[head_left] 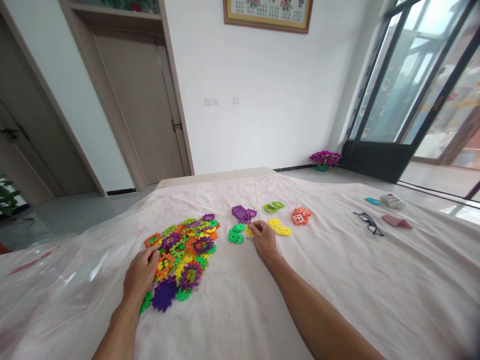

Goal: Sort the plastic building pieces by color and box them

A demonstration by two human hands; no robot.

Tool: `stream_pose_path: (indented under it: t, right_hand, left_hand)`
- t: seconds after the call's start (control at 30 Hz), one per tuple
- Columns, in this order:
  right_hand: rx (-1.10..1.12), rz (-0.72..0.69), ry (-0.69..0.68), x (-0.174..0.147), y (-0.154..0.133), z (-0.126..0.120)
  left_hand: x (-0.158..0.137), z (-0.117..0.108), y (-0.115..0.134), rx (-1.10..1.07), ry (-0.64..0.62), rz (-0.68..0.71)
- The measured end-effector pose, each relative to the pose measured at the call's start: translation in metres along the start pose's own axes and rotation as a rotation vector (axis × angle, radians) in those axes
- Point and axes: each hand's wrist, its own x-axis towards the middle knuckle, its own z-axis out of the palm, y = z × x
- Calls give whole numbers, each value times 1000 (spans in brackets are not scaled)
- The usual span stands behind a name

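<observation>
On my head feed there's a pile of flat plastic pieces in orange, green, yellow and purple, sitting at about 8 o'clock from my right hand. They're heaped over one another, some notched squares with cut-out middles, some rounder. A solid dark purple piece sits at the pile's 7 o'clock edge.

My left hand is at the pile's 9 o'clock side, fingers curled in against the pieces. Honestly can't tell if it's gripping one or just resting there. The right hand is easier to read: thumb and finger are pinching a yellow piece, just beside the green pair, which is at 9 o'clock from the hand.

The other little groups fan out around that same hand: purple group at 10 to 11, lime pair at about 12 to 1, yellow pair at 2, and an orange group farther out at 2 to 3. Everything's on a pale, wrinkled cloth.

Well off at 3 o'clock I've got glasses with a pink cloth near them. Clear plastic is spread past the left hand at 9.
</observation>
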Motion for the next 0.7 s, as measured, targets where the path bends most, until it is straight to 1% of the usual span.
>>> stream_pose_path:
  t: [0.1, 0.2, 0.27, 0.37, 0.5, 0.57, 0.63, 0.67, 0.7]
  right_hand:
    - [41, 22, 71, 1, 2, -1]
    - [6, 18, 135, 7, 6, -7]
    - [-78, -26, 166, 13, 8, -16]
    - [-213, -79, 215, 23, 12, -36]
    - [-435, 3, 284, 33, 17, -69]
    - [-594, -4, 328, 33, 16, -80]
    - [-714, -71, 373, 32, 12, -83]
    - [-748, -116, 369, 30, 8, -80]
    - [-764, -162, 337, 27, 5, -75]
  left_hand:
    - [0, -1, 1, 11, -1, -8]
    - [0, -1, 1, 14, -6, -5]
    - [0, 0, 0, 9, -10, 0]
    - [1, 1, -2, -2, -11, 3]
    - [1, 3, -3, -6, -4, 5]
    - [1, 3, -3, -4, 0, 10]
    - [1, 3, -3, -3, 3, 14]
    - [1, 3, -2, -2, 2, 13]
    - [1, 3, -2, -1, 1, 10]
